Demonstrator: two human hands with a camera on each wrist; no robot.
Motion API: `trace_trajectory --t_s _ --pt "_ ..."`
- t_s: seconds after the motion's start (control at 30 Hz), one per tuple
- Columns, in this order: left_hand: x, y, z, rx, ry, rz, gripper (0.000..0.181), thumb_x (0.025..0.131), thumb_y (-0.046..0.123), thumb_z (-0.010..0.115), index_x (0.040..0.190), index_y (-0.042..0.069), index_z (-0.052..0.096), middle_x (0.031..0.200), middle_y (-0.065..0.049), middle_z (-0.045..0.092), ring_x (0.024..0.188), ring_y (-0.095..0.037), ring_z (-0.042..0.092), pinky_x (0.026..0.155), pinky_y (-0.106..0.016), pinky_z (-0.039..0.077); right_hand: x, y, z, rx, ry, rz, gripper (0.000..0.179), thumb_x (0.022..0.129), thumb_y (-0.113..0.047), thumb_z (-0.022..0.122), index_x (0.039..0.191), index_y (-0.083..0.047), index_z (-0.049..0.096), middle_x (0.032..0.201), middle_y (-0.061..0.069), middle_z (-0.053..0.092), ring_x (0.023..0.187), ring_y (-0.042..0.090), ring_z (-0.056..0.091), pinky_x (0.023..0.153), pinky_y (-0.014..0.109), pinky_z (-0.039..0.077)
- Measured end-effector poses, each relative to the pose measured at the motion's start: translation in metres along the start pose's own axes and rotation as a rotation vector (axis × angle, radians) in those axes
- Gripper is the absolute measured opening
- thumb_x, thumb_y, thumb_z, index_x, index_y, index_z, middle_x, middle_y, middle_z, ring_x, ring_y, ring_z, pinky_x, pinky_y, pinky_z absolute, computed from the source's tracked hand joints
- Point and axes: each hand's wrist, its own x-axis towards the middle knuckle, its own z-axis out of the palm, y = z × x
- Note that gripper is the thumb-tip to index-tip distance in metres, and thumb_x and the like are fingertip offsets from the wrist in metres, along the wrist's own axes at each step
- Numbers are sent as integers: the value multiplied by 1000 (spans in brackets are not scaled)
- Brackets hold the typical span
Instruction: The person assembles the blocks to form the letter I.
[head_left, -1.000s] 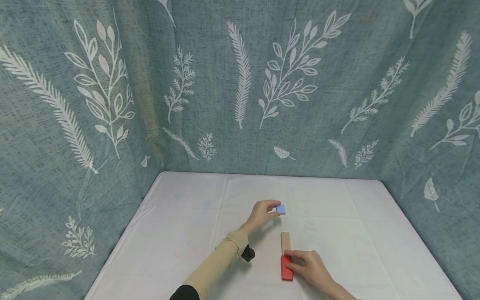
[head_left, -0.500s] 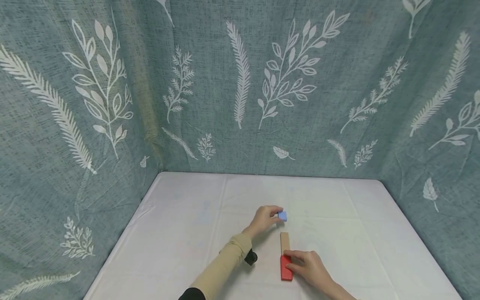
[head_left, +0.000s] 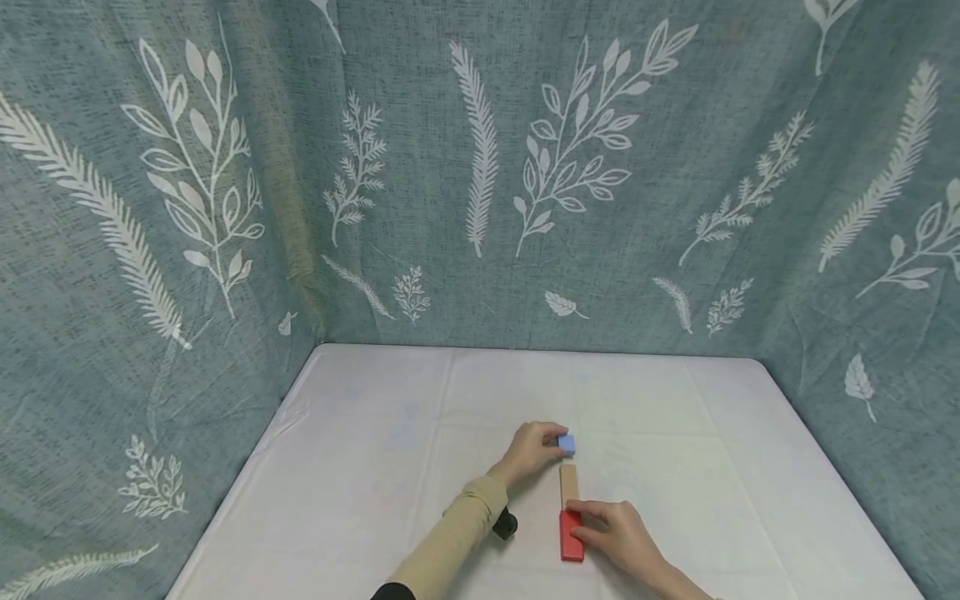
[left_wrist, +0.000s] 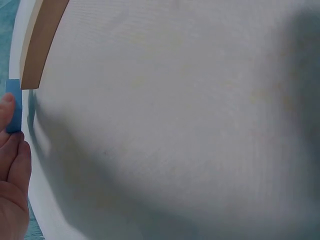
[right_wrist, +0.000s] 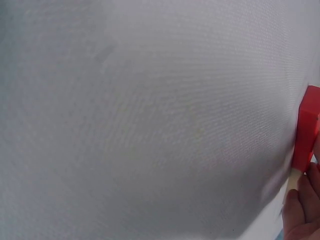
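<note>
In the head view, my left hand (head_left: 529,452) pinches a small blue block (head_left: 567,445) between thumb and fingers. It is just beyond the far end of a narrow plain wooden block (head_left: 569,482). That wooden block lies end to end with a thicker red block (head_left: 571,547), forming one line on the table. My right hand (head_left: 624,535) grips the red block from the right, one fingertip at the joint with the wood. The left wrist view shows the blue block (left_wrist: 18,112) close by the wooden block's end (left_wrist: 36,60). At the right wrist view's edge is the red block (right_wrist: 306,135).
A white cloth (head_left: 375,467) covers the table. Green-blue curtains (head_left: 420,167) with white leaf prints hang behind and at both sides. A small black device (head_left: 506,525) sits at my left wrist, beside the tan sleeve (head_left: 465,525).
My left hand has brought the blue block nearer, toward the wooden block's far end. My right hand and the red and wooden blocks stay in place.
</note>
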Motion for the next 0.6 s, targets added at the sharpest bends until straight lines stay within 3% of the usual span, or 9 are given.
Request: trace_trajectory --t_s 0.6 --pt "0 -5 4 15 1 13 32 83 5 70 114 -2 66 118 -14 67 113 -26 63 97 -33 52 -1 -1 0 -3 13 -6 31 77 -16 77 106 -8 73 104 1 74 101 16 68 82 26 58"
